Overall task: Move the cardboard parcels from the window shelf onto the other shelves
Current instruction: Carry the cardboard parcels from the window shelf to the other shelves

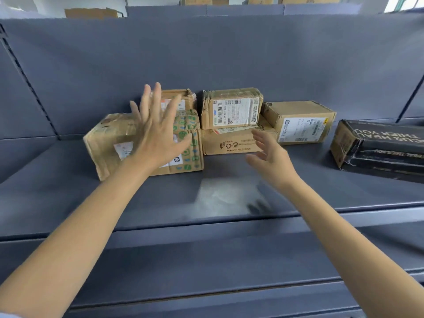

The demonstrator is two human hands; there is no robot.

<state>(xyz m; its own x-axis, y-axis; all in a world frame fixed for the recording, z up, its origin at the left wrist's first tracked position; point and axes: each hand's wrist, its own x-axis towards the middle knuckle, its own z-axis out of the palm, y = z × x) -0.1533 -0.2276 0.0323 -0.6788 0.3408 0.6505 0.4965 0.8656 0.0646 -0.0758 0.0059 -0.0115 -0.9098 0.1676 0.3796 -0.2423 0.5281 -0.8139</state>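
Both hands raised over a grey shelf (68, 180) holding a cluster of cardboard parcels. Left hand (158, 131) spread wide, fingers (151, 97) straight and released, gripping nothing, hovering in front of the big parcel with green printing (190, 143); impossible to tell whether the palm touches the cardboard or merely covers it from this angle. Right hand (268, 157) likewise released, fingers loosely bent, empty, just in front of the flat carton marked "Made in China" (229, 143) and apparently not touching it. Stacked on that carton, a smaller parcel with a white barcode label (231, 109); behind the green-printed one, another small box (179, 99), partly hidden. Further right, a tilted labelled parcel (300, 122) leaning against the stack, and well apart at the shelf's right end, a black box (378, 148). Key relation: green-printed parcel straight ahead of the left hand, long axis running left to right across the shelf, right hand off its right end. Judged from this: parcels probably already set on a receiving shelf, or a two-handed grasp about to begin; unclear which. More parcels (91, 13) visible on distant shelving at the top.
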